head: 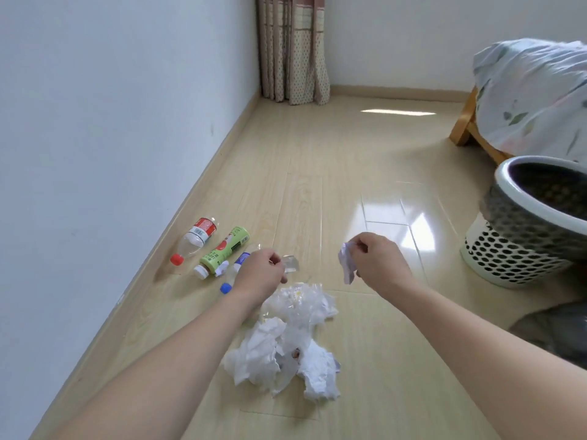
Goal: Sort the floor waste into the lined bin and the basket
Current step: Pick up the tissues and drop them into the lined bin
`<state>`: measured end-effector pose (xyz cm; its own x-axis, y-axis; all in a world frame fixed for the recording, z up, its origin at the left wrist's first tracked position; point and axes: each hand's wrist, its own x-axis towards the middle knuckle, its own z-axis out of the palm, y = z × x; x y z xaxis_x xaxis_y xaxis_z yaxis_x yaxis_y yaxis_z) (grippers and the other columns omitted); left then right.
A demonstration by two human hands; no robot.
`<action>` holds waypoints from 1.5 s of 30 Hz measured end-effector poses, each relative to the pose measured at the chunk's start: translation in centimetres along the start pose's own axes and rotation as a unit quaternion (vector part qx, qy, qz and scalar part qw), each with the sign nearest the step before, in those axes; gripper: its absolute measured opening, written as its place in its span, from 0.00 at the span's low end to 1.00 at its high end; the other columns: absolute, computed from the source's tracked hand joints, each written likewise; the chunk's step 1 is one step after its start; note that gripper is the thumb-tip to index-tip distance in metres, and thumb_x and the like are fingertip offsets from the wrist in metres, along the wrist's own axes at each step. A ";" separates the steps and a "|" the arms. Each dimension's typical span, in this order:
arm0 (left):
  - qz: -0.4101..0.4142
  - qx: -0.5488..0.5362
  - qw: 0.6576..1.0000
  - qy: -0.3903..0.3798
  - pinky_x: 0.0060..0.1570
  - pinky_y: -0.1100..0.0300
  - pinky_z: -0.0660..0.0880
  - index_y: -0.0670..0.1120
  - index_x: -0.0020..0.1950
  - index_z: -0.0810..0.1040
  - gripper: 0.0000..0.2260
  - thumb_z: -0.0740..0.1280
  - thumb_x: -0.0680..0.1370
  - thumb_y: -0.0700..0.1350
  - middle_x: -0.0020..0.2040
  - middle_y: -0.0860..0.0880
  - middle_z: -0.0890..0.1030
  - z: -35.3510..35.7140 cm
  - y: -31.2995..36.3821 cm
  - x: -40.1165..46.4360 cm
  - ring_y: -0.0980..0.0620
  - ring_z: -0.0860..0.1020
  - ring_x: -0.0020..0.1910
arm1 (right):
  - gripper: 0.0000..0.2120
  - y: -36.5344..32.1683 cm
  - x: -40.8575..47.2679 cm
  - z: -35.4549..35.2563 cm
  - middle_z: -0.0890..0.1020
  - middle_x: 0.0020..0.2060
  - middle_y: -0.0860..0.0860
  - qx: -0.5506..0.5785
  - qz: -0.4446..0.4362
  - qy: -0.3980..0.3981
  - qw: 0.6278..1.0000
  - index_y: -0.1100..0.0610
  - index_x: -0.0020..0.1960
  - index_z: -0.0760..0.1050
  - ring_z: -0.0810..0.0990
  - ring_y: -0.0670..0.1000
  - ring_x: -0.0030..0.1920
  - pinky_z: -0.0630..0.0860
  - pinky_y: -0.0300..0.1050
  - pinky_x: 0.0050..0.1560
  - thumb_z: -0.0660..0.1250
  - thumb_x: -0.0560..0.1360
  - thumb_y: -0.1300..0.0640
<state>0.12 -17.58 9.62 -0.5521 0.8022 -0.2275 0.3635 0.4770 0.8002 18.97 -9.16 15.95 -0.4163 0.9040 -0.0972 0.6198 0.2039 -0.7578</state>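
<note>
— While both hands hover above the floor, what do they hold?
— Right hand (pixel 376 260) pinches a paper scrap (pixel 347 264); left hand (pixel 259 274) pinches clear plastic (pixel 290 264). The basket (pixel 527 223) stands well right; paper pile (pixel 286 360) below.

Floor (pixel 317 160): pale wood-grain laminate planks, smooth and glossy, with bright reflections near the basket. Wall (pixel 111 106): matt painted finish, lightly scuffed. Curtain (pixel 293 49): soft woven cloth, dotted print, matt. Bed frame (pixel 463 125): varnished wood, slight sheen; bedding (pixel 536 93) over it is printed cloth, matt. Basket (pixel 521 246): perforated hard plastic, smooth white rim, fitted with a dark liner, probably thin plastic film, though blurred. Three bottles (pixel 222 252): clear glossy plastic with printed film labels and plastic caps. Waste pile (pixel 286 347): crumpled matt white paper or tissue under crinkled transparent film. The right hand (pixel 378 262) pinches a crumpled paper scrap (pixel 347 265).
</note>
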 end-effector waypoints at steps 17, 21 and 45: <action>0.225 0.032 0.953 -0.202 0.42 0.53 0.78 0.46 0.38 0.78 0.05 0.63 0.72 0.40 0.34 0.50 0.84 30.3 30.4 -12.2 0.51 0.77 0.34 | 0.09 23.0 -10.2 -33.9 0.83 0.45 0.55 -0.057 0.224 0.201 0.952 0.55 0.44 0.79 0.78 0.56 0.44 0.70 0.41 0.42 0.60 0.73 0.61; 0.250 0.164 0.916 -0.268 0.41 0.55 0.79 0.43 0.44 0.81 0.08 0.62 0.73 0.41 0.40 0.46 0.84 37.5 31.6 -15.9 0.50 0.80 0.38 | 0.07 28.3 -12.3 -35.8 0.72 0.32 0.53 -0.086 0.292 0.177 0.936 0.57 0.34 0.69 0.71 0.53 0.32 0.63 0.40 0.30 0.61 0.71 0.61; -0.029 0.192 0.979 0.055 0.35 0.59 0.69 0.46 0.46 0.77 0.08 0.59 0.77 0.40 0.43 0.49 0.79 -1.5 -4.9 6.0 0.48 0.77 0.42 | 0.14 6.4 6.1 4.6 0.77 0.56 0.49 -0.143 -0.002 -0.121 0.982 0.53 0.60 0.74 0.77 0.51 0.52 0.72 0.41 0.48 0.57 0.77 0.57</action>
<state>-6.09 -15.62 5.19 -0.6508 0.7356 -0.1880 0.5729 0.6382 0.5143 17.29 -4.06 7.53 -0.5434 0.7944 -0.2715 0.7653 0.3357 -0.5492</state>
